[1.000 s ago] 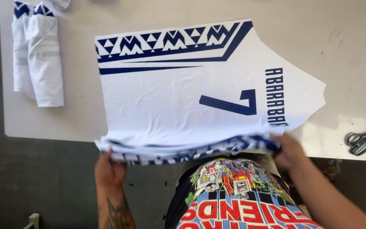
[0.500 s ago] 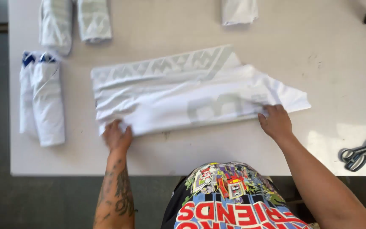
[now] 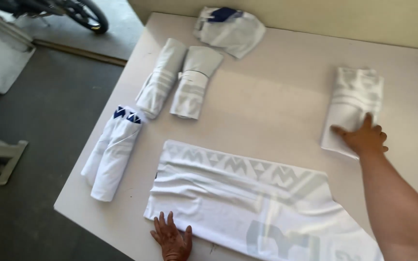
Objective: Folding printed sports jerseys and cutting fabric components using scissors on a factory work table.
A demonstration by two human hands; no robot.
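Observation:
A white fabric panel (image 3: 247, 198) with a faint zigzag print lies folded flat near the table's front edge. My left hand (image 3: 172, 238) rests flat on its near left corner, fingers spread. Stretched out to the right, my right hand (image 3: 364, 137) lies palm down on the lower end of a folded white bundle (image 3: 354, 104). Neither hand grips anything.
The pale table (image 3: 267, 101) also carries two pairs of rolled white fabric, one at the left (image 3: 112, 152) and one further back (image 3: 180, 82), plus a crumpled white and blue piece (image 3: 228, 29) at the far edge. Grey floor (image 3: 39, 121) and a wheel (image 3: 85, 12) lie to the left.
My right hand left the panel's right end and reached out onto the folded bundle at the right. The left hand stayed on the panel's left corner. The view swung to the left.

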